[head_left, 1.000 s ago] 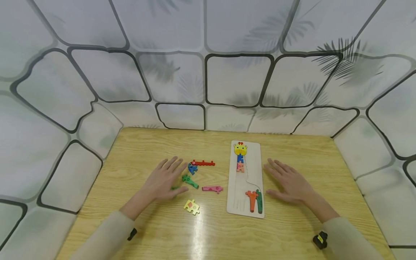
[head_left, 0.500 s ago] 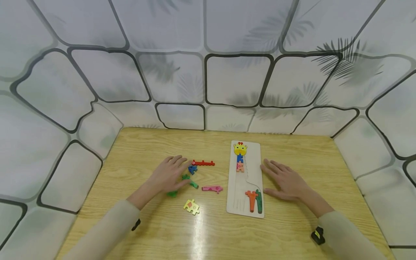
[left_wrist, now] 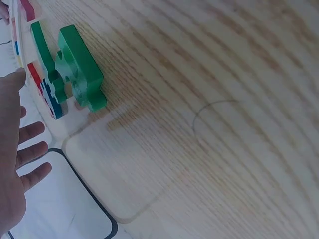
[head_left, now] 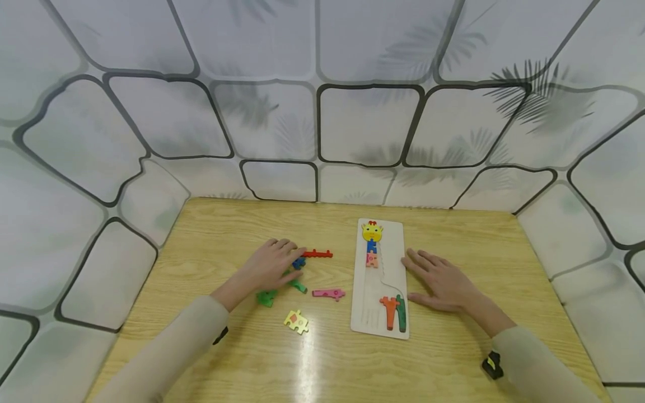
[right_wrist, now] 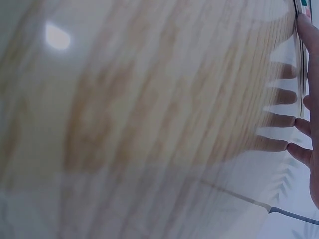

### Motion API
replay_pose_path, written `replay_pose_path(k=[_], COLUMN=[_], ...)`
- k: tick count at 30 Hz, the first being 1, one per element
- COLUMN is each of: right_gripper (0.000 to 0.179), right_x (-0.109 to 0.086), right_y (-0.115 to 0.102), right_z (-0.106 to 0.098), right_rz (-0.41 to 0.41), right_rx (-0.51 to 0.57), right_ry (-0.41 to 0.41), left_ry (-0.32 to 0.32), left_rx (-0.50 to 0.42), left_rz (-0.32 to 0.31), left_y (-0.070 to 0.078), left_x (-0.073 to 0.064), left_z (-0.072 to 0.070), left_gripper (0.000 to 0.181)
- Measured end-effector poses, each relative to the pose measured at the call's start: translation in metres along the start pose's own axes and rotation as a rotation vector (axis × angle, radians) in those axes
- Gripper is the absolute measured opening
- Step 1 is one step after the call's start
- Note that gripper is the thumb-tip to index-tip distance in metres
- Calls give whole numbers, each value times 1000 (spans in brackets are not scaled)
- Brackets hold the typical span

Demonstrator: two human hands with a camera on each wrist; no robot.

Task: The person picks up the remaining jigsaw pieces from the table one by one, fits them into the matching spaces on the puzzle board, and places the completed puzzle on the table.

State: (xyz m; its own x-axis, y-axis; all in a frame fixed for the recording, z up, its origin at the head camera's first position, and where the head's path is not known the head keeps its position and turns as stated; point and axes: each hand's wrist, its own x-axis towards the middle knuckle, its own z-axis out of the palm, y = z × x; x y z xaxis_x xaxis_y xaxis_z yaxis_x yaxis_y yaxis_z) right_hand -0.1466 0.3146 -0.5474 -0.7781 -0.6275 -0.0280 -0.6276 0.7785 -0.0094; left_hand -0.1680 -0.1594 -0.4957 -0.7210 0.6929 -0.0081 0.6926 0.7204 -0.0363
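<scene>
My left hand (head_left: pixel 269 264), fingers apart and nothing gripped, reaches over the loose puzzle pieces. Its fingertips are by the left end of the red piece (head_left: pixel 318 253) and cover part of the blue piece (head_left: pixel 299 263). Under the thumb, a green leg piece (head_left: pixel 298 286) is partly hidden. Another green piece (left_wrist: pixel 82 67) stands out in the left wrist view. My right hand (head_left: pixel 443 282) lies with spread fingers at the right edge of the giraffe puzzle board (head_left: pixel 370 291). On the board sit the yellow head (head_left: pixel 372 232), a blue and a pink neck piece, and orange and dark green legs.
A pink leg piece (head_left: pixel 328 294) lies between the left hand and the board. Nearer the front is a yellow piece (head_left: pixel 296 322). The wooden table (head_left: pixel 353 369) meets a patterned wall (head_left: pixel 282 182) at the back and sides.
My left hand has moved to the right and slightly forward, uncovering more of the left green piece and covering the blue one. My right hand has shifted left to the board's edge.
</scene>
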Motion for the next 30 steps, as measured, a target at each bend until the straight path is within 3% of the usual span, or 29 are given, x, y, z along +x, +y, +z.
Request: replay_pose_path(k=[5,15,21,30], right_gripper=[86,86,86,86], right_x=[0,0,0,0], right_y=[0,0,1,-1], right_z=[-1,-2,-1,-2], right_rz=[-5,-11,-6,0], right_rx=[-7,-15,-16,-17], right_ry=[6,7,-2,-12], left_ry=[-37,-7,-37,-92], left_rx=[5,90,115,67], left_rz=[13,71,81,82], left_y=[-2,-3,1,5], left_x=[8,26,35,48], left_z=[1,-1,-4,4], left_gripper=[58,51,52,40])
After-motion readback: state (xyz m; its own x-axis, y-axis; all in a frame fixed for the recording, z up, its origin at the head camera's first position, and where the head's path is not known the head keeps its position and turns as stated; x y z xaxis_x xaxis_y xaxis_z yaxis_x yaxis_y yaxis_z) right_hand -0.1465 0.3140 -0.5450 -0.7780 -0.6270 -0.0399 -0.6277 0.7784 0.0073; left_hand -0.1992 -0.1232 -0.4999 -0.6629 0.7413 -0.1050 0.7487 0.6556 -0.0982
